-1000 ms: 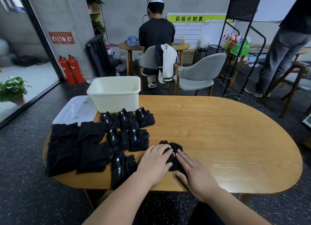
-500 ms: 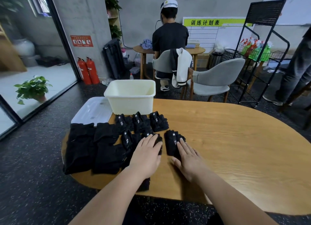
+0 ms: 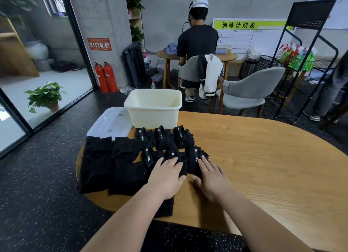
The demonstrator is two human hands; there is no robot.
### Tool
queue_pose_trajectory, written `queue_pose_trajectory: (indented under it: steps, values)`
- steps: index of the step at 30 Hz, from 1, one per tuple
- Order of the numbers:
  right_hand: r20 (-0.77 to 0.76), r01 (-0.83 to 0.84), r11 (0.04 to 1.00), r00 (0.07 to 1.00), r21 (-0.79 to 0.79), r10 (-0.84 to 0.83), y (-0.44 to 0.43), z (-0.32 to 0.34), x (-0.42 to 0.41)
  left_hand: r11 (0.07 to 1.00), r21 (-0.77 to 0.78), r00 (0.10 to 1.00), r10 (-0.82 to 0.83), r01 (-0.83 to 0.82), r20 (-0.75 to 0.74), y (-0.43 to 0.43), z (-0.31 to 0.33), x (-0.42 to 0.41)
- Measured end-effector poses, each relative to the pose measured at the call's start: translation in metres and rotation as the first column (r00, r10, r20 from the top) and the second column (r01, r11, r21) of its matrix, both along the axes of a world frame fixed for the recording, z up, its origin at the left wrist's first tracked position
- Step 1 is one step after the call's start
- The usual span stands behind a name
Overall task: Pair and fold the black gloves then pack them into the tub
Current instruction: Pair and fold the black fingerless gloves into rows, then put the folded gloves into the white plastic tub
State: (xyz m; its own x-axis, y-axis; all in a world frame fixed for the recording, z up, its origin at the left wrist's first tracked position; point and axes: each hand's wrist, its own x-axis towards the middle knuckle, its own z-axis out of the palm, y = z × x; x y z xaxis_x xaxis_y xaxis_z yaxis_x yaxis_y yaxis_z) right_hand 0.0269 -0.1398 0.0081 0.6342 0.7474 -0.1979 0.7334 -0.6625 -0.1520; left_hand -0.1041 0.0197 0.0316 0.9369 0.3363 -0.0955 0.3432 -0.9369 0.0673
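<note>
Several folded black glove pairs (image 3: 163, 137) lie in two rows on the wooden table (image 3: 263, 157), just in front of the cream tub (image 3: 153, 110). My right hand (image 3: 211, 178) lies flat, fingers straight, on the right-most folded pair (image 3: 194, 155) in the near row. My left hand (image 3: 166, 176) rests flat on the middle folded pair (image 3: 174, 154) beside it. Unfolded black gloves (image 3: 113, 163) lie spread at the table's left end. One more glove bundle (image 3: 165, 207) sits partly hidden under my left forearm.
A clear plastic lid (image 3: 111, 122) lies left of the tub. Behind the table stand grey chairs (image 3: 248, 93), a seated person (image 3: 196, 44) facing away, and a black wire rack (image 3: 305, 63). Another person's legs (image 3: 327, 93) are at the far right.
Both hands slid the folded pair forward and left from the near table edge into the near row beside the other pairs. My left hand shifted onto the neighbouring pair.
</note>
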Motion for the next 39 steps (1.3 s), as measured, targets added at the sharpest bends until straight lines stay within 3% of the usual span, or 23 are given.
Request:
queue_pose_trajectory:
  steps: [10,24,31,39]
  values:
    - [0.07,-0.026,0.997,0.997,0.071,0.021,-0.007,0.02,-0.002,1.0,0.03,0.998,0.001,-0.003,0.067,0.007,0.021,-0.008]
    - [0.03,-0.052,0.991,0.998,0.123,0.049,0.018,0.072,0.006,0.996,0.007,0.982,0.088,-0.091,0.168,0.034,0.061,-0.015]
    - [0.002,-0.058,0.979,0.998,0.197,0.059,0.075,0.107,0.042,0.968,-0.126,0.93,0.246,-0.218,0.275,0.104,0.075,0.006]
    - [-0.201,0.064,0.936,0.98,0.346,0.008,0.156,0.122,0.094,0.856,-0.298,0.79,0.509,-0.423,0.341,0.198,0.094,0.043]
